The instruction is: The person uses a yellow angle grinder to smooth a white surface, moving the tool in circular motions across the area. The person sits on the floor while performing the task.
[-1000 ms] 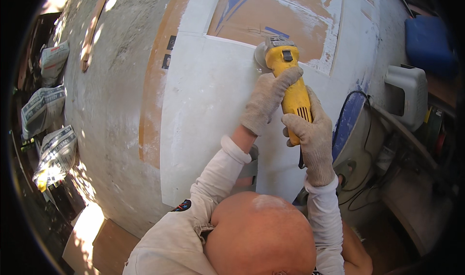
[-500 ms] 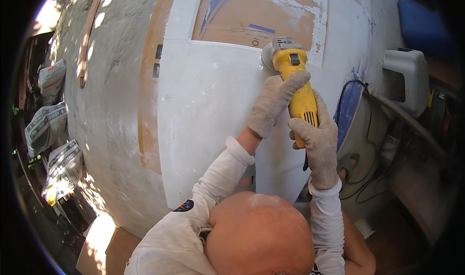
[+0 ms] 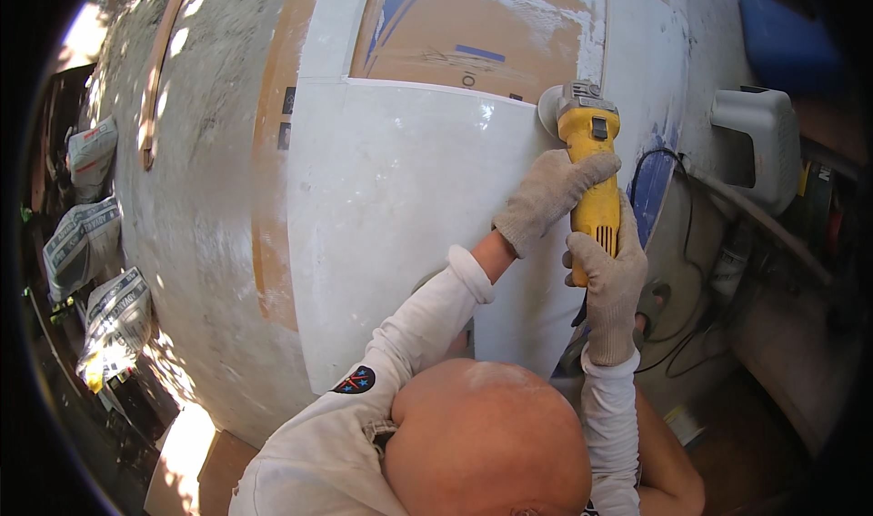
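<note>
Both my hands wear grey knit gloves and hold a yellow angle grinder (image 3: 593, 209). My left hand (image 3: 553, 198) is wrapped round the grinder's body just below its metal head, thumb across the front. Lower down, my right hand (image 3: 611, 284) grips the rear end by the vents. The grinder's pale disc (image 3: 548, 111) is at the top right corner of a smooth white panel (image 3: 391, 216), beside the lower edge of a cardboard-covered area (image 3: 473, 39). Whether the disc touches the surface, I cannot tell.
A black cord (image 3: 688, 234) loops at the right, past a grey plastic container (image 3: 768, 148) and a blue one (image 3: 787, 43). Several printed bags (image 3: 114, 307) line the left side. A brown cardboard strip (image 3: 275, 198) runs along the panel's left edge.
Both my hands have moved the grinder to the right and slightly down, along the lower edge of the cardboard area. My grip on it stays the same.
</note>
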Demonstrator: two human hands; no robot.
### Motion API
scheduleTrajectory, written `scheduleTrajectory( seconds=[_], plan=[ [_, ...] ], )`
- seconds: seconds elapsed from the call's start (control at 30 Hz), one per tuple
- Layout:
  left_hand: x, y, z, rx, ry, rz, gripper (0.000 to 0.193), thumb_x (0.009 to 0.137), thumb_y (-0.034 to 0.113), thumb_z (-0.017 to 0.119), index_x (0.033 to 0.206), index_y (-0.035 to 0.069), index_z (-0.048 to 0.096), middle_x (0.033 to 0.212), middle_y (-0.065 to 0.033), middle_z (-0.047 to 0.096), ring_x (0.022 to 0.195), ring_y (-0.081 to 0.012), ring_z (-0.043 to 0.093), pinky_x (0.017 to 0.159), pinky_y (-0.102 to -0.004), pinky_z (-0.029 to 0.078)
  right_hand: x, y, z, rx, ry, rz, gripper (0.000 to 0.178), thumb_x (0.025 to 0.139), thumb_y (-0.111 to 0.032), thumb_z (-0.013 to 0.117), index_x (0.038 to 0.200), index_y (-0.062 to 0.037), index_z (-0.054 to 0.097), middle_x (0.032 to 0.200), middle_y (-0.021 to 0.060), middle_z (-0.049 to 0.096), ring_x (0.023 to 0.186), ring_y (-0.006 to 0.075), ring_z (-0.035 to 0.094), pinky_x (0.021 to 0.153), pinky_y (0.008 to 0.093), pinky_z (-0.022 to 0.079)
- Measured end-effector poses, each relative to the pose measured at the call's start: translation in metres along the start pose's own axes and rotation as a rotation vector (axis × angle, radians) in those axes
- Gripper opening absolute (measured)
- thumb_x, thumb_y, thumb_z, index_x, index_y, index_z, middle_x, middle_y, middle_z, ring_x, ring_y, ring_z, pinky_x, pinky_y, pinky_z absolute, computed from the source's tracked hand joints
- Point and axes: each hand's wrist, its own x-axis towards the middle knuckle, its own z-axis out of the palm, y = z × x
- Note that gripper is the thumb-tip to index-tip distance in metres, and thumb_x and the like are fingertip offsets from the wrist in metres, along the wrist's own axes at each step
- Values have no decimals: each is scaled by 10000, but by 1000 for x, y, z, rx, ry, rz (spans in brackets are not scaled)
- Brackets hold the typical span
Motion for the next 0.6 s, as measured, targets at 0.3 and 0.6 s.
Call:
scheduleTrajectory(
  seconds=[0.3,0.6],
  plan=[
    [-29,18,-42,-41,148,96,522,1052,455,820,1262,-13,725,1121,-91,765,1017,-171,767,914,-339,636,4,-1,30,27,-166,-38,928,926,-67,799,1734,103,376,1084,73,720,736,60,624,591,229,510],
    [-42,20,-66,-91,239,101,560,1054,466,822,1311,-21,719,1161,-100,767,1041,-170,764,932,-333,633,10,-1,52,-59,-214,-49,918,915,-85,826,1720,92,421,1072,79,739,720,67,629,592,241,518]
  ],
)
